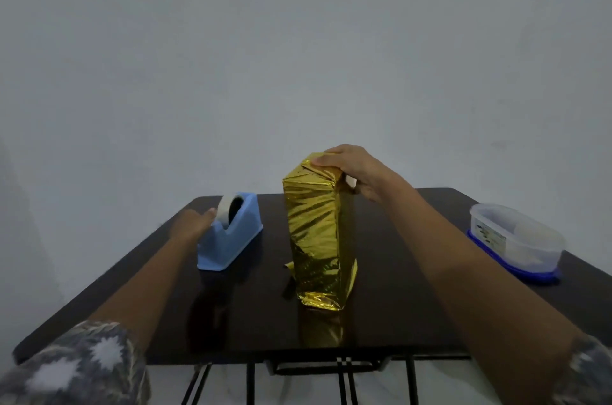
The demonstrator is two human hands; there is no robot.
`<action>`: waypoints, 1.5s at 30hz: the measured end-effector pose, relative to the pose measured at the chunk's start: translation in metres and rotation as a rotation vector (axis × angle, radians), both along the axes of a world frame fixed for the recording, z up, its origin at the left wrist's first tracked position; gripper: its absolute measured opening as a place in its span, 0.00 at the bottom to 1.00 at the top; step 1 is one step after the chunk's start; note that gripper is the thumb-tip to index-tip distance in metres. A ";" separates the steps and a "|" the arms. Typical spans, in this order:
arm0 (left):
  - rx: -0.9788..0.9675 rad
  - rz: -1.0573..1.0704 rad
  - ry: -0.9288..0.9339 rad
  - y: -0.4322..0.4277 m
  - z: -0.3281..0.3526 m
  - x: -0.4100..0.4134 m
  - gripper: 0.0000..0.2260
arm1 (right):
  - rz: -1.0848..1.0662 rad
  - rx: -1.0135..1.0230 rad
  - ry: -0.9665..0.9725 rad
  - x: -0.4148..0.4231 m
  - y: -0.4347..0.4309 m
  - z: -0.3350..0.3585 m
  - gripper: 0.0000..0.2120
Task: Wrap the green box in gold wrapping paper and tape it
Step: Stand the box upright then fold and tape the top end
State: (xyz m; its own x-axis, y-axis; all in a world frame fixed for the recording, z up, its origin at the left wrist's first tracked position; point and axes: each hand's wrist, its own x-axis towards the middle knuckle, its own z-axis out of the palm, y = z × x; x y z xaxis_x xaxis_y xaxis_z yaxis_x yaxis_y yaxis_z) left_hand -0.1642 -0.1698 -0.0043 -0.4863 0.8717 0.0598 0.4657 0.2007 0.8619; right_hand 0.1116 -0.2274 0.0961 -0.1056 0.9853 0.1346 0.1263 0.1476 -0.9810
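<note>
Head view shows the box (314, 232) standing upright on its short end in the middle of the table (414, 305), covered with gold paper (319, 300) on every side that shows. At the bottom the paper is crumpled, and 1 loose flap sticks out to the left. The right hand (351, 169) grips the top end: the thumb presses the folded paper on top and the fingers curl down the right side. Left of the box, near but apart, stands a blue dispenser (231, 239) with a white tape roll (227, 209). The left hand (193, 225) touches the roll. It is blurred, so I cannot tell if the fingers pinch anything. Near the right table edge lies a clear container (516, 239) with a blue rim below.
</note>
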 end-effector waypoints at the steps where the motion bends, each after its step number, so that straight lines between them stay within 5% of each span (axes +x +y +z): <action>1: 0.004 -0.001 0.009 0.003 0.002 0.002 0.24 | 0.007 0.014 0.004 -0.001 -0.003 0.000 0.14; 5: -0.056 -0.002 -0.013 0.009 0.011 0.000 0.18 | 0.012 0.060 -0.015 -0.006 -0.011 0.000 0.22; 15: -0.097 -0.079 -0.348 0.016 0.016 -0.019 0.04 | 0.018 0.068 0.001 -0.007 -0.016 0.001 0.24; 23: -0.104 -0.099 -0.492 0.015 0.020 -0.012 0.09 | 0.017 0.079 0.026 -0.005 -0.011 -0.002 0.24; 32: 0.098 -0.070 -0.711 0.002 -0.004 -0.016 0.18 | -0.056 0.078 0.070 -0.005 -0.014 -0.004 0.20; 36: 0.236 -0.022 -0.866 0.005 -0.017 -0.023 0.08 | -0.053 0.071 0.068 -0.003 -0.015 -0.004 0.12; 45: 0.479 0.017 -1.184 -0.003 -0.055 -0.008 0.02 | -0.096 0.043 0.031 -0.002 -0.011 -0.005 0.12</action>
State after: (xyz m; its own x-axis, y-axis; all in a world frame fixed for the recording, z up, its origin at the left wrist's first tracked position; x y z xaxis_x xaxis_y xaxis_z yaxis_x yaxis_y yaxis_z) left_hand -0.1726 -0.1731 -0.0594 -0.4685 0.8765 -0.1107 -0.6323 -0.2451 0.7350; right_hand 0.1098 -0.2381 0.0914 -0.0061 0.9838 0.1792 0.1113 0.1788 -0.9776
